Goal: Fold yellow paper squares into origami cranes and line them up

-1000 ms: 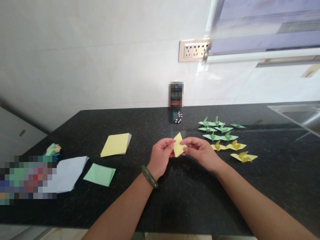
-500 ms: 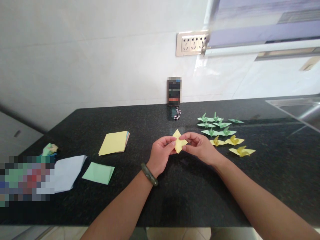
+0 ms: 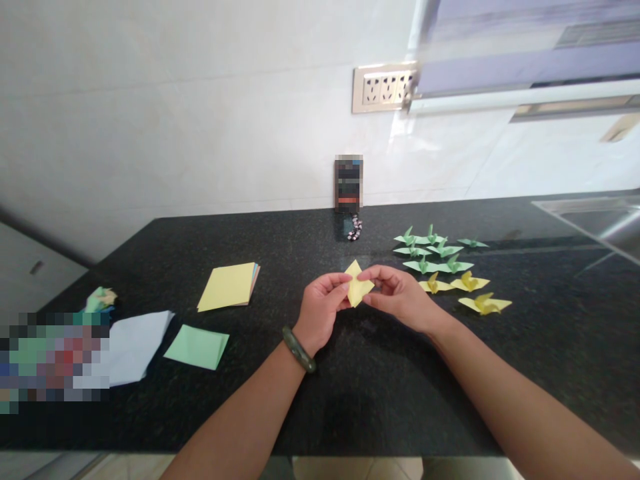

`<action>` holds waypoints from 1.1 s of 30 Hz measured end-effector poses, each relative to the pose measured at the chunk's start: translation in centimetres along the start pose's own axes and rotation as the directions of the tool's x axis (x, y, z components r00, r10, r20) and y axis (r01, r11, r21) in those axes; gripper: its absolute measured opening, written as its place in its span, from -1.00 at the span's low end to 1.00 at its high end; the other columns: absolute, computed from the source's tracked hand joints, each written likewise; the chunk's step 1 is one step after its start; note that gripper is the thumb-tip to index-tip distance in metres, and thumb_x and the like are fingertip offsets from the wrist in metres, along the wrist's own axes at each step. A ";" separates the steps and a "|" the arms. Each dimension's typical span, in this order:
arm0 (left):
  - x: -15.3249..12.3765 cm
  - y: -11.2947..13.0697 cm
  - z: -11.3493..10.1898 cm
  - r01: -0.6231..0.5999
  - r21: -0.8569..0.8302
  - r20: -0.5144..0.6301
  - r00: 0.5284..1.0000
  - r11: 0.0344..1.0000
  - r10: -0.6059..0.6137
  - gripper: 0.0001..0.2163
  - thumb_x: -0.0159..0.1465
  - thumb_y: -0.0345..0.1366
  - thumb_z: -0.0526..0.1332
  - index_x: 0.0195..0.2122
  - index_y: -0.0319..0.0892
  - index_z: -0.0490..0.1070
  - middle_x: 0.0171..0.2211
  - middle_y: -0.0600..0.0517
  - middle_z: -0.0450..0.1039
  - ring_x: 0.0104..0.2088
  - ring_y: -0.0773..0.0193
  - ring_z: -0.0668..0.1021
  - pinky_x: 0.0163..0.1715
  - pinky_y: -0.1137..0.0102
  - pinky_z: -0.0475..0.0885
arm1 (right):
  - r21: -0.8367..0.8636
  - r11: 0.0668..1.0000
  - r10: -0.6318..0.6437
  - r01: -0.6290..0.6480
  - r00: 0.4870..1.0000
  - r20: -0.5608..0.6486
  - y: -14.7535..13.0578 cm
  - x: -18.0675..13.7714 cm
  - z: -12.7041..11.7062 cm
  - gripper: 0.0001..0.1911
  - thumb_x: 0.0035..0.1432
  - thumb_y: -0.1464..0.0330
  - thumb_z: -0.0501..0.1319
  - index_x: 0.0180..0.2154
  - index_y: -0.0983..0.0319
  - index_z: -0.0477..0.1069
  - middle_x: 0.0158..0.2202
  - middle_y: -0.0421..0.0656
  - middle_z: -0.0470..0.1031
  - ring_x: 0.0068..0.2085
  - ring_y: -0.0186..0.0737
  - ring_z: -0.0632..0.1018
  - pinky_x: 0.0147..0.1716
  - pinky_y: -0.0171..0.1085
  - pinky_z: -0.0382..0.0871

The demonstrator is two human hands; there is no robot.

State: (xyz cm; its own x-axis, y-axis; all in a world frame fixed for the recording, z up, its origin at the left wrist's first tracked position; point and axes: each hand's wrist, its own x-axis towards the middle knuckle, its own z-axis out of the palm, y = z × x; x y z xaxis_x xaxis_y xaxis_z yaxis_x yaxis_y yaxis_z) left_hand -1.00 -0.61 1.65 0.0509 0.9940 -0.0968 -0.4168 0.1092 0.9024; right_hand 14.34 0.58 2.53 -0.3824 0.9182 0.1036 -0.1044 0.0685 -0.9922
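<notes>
A small folded yellow paper [image 3: 357,287] is held above the black counter [image 3: 380,387] between both hands. My left hand [image 3: 323,311], with a dark green bangle at the wrist, pinches its left side. My right hand [image 3: 400,297] pinches its right side with thumb and forefinger. A pointed tip of the paper sticks up between the fingers.
Folded green paper cranes [image 3: 430,250] and yellow paper cranes [image 3: 470,290] lie to the right. A stack of coloured square sheets [image 3: 227,287], a green sheet [image 3: 197,347] and a white sheet [image 3: 135,343] lie left. A phone [image 3: 349,183] leans on the wall. A sink [image 3: 595,220] is far right.
Over the second the view shifted a little, so everything sits slightly higher in the picture. Both hands keep their pinch on the yellow paper, with only small finger movement.
</notes>
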 end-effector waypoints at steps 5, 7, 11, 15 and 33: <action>0.1 -0.2 -0.1 -0.004 0.000 -0.001 1.000 1.000 0.004 -0.83 0.00 -0.34 0.29 -0.38 -0.27 0.44 -0.49 0.06 0.47 -0.52 0.43 0.47 -0.51 0.52 0.38 | 0.006 1.000 -0.022 0.022 1.000 0.006 0.2 0.1 -0.1 -0.69 -0.14 0.46 0.31 -0.26 0.24 0.37 -0.33 -0.20 0.44 -0.35 -0.36 0.46 -0.31 -0.32 0.34; 0.1 -0.2 -0.1 -0.006 0.005 0.003 1.000 1.000 0.006 -0.84 0.00 -0.34 0.29 -0.38 -0.27 0.44 -0.49 0.07 0.46 -0.52 0.43 0.47 -0.51 0.52 0.38 | 0.001 1.000 -0.027 0.027 1.000 0.001 0.2 0.1 -0.1 -0.70 -0.14 0.46 0.31 -0.26 0.24 0.38 -0.33 -0.19 0.45 -0.35 -0.35 0.46 -0.31 -0.32 0.34; 0.0 0.0 0.0 -0.024 0.059 -0.001 1.000 0.998 0.024 -0.85 0.01 -0.34 0.28 -0.38 -0.26 0.44 -0.49 0.06 0.47 -0.51 0.40 0.48 -0.48 0.49 0.40 | -0.030 1.000 -0.008 0.007 1.000 -0.025 0.1 0.1 -0.1 -0.72 -0.12 0.44 0.29 -0.27 0.25 0.38 -0.35 -0.19 0.45 -0.37 -0.34 0.47 -0.35 -0.31 0.34; -0.1 0.2 0.0 -0.092 0.215 0.011 0.996 0.972 0.092 -0.88 0.05 -0.34 0.24 -0.38 -0.25 0.46 -0.47 0.04 0.48 -0.47 0.35 0.51 -0.40 0.43 0.44 | -0.105 0.994 0.008 -0.015 0.998 -0.068 0.1 0.1 0.0 -0.77 -0.12 0.45 0.24 -0.30 0.26 0.39 -0.37 -0.18 0.47 -0.39 -0.32 0.47 -0.36 -0.30 0.33; 0.3 -0.5 -0.4 -0.213 0.460 0.006 0.972 0.862 0.237 -0.76 0.07 -0.43 0.16 -0.20 -0.24 0.35 -0.41 0.00 0.48 -0.44 0.33 0.52 -0.43 0.46 0.41 | -0.615 0.699 -0.416 0.364 0.907 0.065 0.2 -0.1 0.1 -0.85 -0.02 0.54 0.14 -0.39 0.23 0.43 -0.37 -0.14 0.40 -0.35 -0.29 0.44 -0.38 -0.30 0.34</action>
State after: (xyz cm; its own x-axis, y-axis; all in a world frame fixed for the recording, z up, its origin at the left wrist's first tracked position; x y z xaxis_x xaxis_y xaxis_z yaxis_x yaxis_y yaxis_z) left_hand -1.17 -0.34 1.03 -0.0442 0.9915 0.1222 0.0479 -0.1200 0.9916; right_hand 14.32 0.46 2.32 -0.3629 0.7793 0.5109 0.3526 0.6223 -0.6988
